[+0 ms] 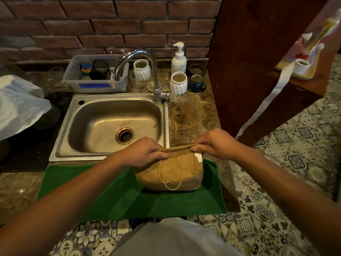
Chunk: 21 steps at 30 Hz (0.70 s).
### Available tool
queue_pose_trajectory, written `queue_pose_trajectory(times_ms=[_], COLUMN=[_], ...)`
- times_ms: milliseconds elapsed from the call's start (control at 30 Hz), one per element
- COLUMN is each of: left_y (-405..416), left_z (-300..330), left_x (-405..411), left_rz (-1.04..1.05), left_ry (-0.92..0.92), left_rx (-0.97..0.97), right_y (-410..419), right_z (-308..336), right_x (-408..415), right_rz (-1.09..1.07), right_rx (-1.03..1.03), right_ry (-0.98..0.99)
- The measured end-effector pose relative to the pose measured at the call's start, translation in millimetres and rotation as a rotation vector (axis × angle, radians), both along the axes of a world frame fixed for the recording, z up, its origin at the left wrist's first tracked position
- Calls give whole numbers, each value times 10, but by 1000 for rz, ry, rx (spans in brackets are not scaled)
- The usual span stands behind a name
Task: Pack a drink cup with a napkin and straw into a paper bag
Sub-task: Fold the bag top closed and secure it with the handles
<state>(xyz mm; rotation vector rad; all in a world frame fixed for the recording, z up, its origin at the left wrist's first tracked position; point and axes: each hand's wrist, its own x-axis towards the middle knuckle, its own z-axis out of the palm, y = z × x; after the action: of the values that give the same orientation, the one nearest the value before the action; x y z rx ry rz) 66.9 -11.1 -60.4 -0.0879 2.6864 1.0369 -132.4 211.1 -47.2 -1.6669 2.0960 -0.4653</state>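
A brown paper bag (188, 172) stands on a green mat (118, 196) at the counter's front edge. Its top is pressed flat into a folded strip, and its cord handle hangs down the near face. My left hand (142, 153) pinches the left end of that folded top. My right hand (215, 144) pinches the right end. A small white piece of paper shows at the bag's upper right corner. The bag bulges. I cannot see a cup, napkin or straw; whatever is inside the bag is hidden.
A steel sink (110, 124) with a tap (147, 71) lies just behind the bag. White ribbed pots (178, 83), a blue mug (196, 84), a pump bottle (178, 59) and a plastic tub (96, 74) stand at the back. A white plastic bag (20, 106) sits left. A wooden post (258, 61) rises right.
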Motion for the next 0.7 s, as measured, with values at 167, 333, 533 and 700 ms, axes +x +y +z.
queue_pose_trajectory(times_ms=[167, 333, 533, 700], left_y=[-4, -136, -113, -86], left_z=[15, 53, 15, 19], left_x=[-12, 183, 129, 161], left_rz=[18, 154, 167, 223], left_ry=[7, 112, 150, 143], left_rx=[-13, -6, -58, -27], right_y=[70, 124, 367, 848], right_z=[-51, -124, -211, -995], right_x=[-111, -152, -420, -732], right_rz=[-50, -151, -564, -1127], right_rx=[-53, -31, -190, 162], right_ry=[-85, -241, -516, -398])
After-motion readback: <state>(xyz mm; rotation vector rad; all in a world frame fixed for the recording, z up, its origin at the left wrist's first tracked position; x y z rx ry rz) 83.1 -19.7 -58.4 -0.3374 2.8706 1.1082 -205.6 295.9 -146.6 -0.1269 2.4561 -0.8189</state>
